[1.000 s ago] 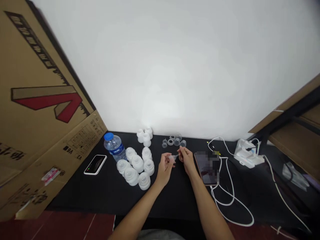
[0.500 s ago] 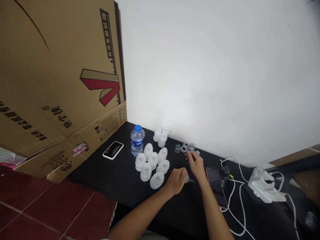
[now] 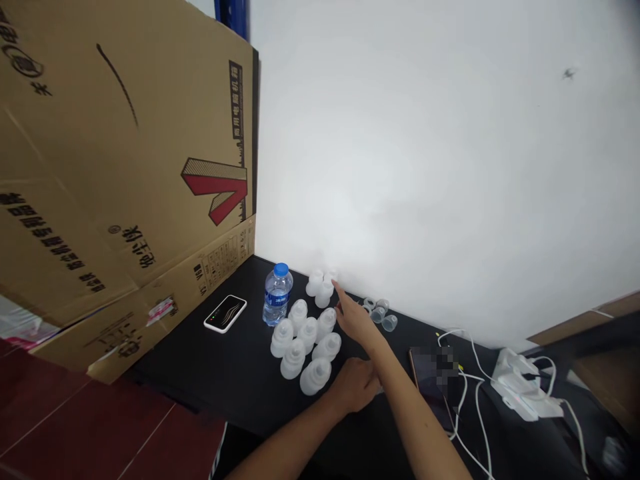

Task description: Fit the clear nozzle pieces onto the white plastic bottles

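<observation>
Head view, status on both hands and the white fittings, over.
Right hand reaching toward rear frosted white fittings; left hand curled beside front fitting, grip hidden; clear cups near right hand.

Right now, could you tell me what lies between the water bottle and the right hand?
In the head view, frosted white pieces separate the water bottle and right hand.

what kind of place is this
Probably a makeshift indoor work corner: a black table set with rows of white plastic parts, and a large cardboard carton propped at its edge.
</observation>
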Available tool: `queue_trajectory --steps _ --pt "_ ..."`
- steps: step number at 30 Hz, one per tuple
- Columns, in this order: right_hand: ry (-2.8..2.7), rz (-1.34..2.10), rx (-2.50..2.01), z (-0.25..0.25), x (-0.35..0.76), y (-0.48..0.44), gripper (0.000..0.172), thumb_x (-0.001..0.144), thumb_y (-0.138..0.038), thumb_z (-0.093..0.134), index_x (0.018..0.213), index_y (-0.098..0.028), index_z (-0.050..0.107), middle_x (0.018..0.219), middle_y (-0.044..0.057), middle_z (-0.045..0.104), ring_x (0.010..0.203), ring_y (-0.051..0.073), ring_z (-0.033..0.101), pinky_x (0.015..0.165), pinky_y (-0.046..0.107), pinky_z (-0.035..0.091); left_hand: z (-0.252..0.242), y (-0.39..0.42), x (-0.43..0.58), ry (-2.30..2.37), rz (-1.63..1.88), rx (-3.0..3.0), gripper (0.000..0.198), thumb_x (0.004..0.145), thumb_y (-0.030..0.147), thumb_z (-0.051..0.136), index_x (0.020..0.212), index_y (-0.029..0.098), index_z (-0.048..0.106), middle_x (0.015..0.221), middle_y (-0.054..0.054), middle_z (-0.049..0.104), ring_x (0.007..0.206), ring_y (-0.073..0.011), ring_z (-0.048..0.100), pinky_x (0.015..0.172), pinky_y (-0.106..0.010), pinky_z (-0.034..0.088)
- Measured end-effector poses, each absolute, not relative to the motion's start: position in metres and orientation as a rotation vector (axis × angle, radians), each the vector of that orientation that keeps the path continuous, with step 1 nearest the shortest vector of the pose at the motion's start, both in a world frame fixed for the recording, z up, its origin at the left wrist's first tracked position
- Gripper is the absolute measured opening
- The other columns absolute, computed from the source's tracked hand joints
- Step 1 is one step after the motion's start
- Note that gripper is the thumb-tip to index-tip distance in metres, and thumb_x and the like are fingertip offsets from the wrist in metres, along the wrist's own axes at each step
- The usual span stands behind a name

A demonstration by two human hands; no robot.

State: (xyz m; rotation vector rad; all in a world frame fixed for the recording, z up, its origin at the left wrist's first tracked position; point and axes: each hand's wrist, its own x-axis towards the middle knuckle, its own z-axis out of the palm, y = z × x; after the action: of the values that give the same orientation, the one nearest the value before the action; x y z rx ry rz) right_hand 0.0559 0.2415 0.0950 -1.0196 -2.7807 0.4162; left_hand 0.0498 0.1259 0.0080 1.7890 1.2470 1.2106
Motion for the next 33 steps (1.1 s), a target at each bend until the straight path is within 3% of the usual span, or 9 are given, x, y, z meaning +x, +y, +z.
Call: queue_trajectory --steps 4,8,12,16,21,23,26,29,33 --pt "-2.781 0.399 -1.007 0.083 0.054 0.249 0.062 0.099 -0.014 0.058 0.159 -0.025 0.046 0.113 0.01 0.074 0.096 0.027 0.072 0.079 0.032 0.046 0.006 0.125 0.052 1.262 1.198 1.836 0.027 0.102 0.034 0.055 0.084 0.021 0.072 0.072 -0.003 0.073 0.068 -0.0235 0.069 0.067 -0.031 0.047" --pt "-2.671 0.51 -0.909 0.068 0.075 0.257 0.012 0.1 -0.029 0.064 0.105 -0.02 0.068 0.091 0.006 0.073 0.082 0.024 0.067 0.074 0.031 0.046 0.009 0.124 0.054 1.34 1.151 1.833 0.02 0.098 0.033 0.06 0.088 0.022 0.073 0.076 -0.003 0.075 0.07 -0.0234 0.07 0.068 -0.03 0.046" --pt "-2.269 0.887 -0.901 0.054 0.118 0.264 0.032 0.098 -0.052 0.069 0.087 -0.023 0.067 0.071 0.0 0.066 0.066 0.022 0.061 0.066 0.033 0.048 0.012 0.124 0.056 1.495 1.173 1.767 0.022 0.096 0.028 0.06 0.077 0.022 0.066 0.068 -0.002 0.068 0.062 -0.02 0.063 0.063 -0.03 0.038" --pt "-1.599 1.259 -1.002 0.031 0.164 0.27 0.051 0.084 -0.07 0.08 0.097 -0.022 0.072 0.076 0.003 0.072 0.063 0.024 0.066 0.058 0.034 0.053 0.01 0.127 0.057 1.51 1.345 1.623 0.025 0.102 0.031 0.054 0.08 0.022 0.062 0.067 0.001 0.062 0.061 -0.0167 0.057 0.063 -0.029 0.036" --pt "-1.034 1.259 -0.918 0.013 0.186 0.263 0.056 0.081 -0.066 0.086 0.115 -0.027 0.064 0.096 0.001 0.076 0.081 0.022 0.073 0.074 0.033 0.061 0.006 0.128 0.054 1.441 1.465 1.496 0.019 0.101 0.042 0.063 0.103 0.023 0.065 0.092 -0.003 0.069 0.08 -0.0192 0.062 0.074 -0.03 0.047" --pt "-0.964 1.277 -0.876 0.015 0.186 0.255 0.071 0.078 -0.061 0.09 0.133 -0.03 0.058 0.106 0.003 0.078 0.089 0.022 0.075 0.082 0.036 0.062 0.006 0.128 0.053 1.421 1.463 1.481 0.023 0.1 0.044 0.065 0.111 0.023 0.065 0.098 -0.004 0.07 0.082 -0.0199 0.062 0.077 -0.032 0.049" --pt "-0.897 1.412 -0.833 0.025 0.186 0.248 0.078 0.075 -0.06 0.092 0.138 -0.026 0.061 0.106 0.007 0.08 0.097 0.028 0.076 0.086 0.041 0.062 0.004 0.131 0.053 1.375 1.486 1.409 0.024 0.099 0.045 0.069 0.109 0.023 0.064 0.102 -0.006 0.072 0.088 -0.0212 0.066 0.085 -0.034 0.053" --pt "-0.815 1.472 -0.803 0.038 0.189 0.243 0.073 0.079 -0.072 0.084 0.128 -0.021 0.068 0.103 0.009 0.079 0.092 0.03 0.077 0.077 0.041 0.064 0.002 0.133 0.052 1.333 1.524 1.292 0.03 0.098 0.049 0.072 0.11 0.022 0.063 0.105 -0.008 0.073 0.094 -0.0232 0.07 0.088 -0.036 0.054" --pt "-0.803 1.573 -0.792 0.046 0.196 0.238 0.067 0.093 -0.07 0.069 0.145 -0.03 0.054 0.104 0.005 0.075 0.07 0.024 0.075 0.054 0.036 0.062 0.004 0.132 0.048 1.333 1.542 1.181 0.046 0.103 0.058 0.062 0.133 0.023 0.063 0.107 -0.008 0.074 0.089 -0.0227 0.069 0.083 -0.036 0.055"
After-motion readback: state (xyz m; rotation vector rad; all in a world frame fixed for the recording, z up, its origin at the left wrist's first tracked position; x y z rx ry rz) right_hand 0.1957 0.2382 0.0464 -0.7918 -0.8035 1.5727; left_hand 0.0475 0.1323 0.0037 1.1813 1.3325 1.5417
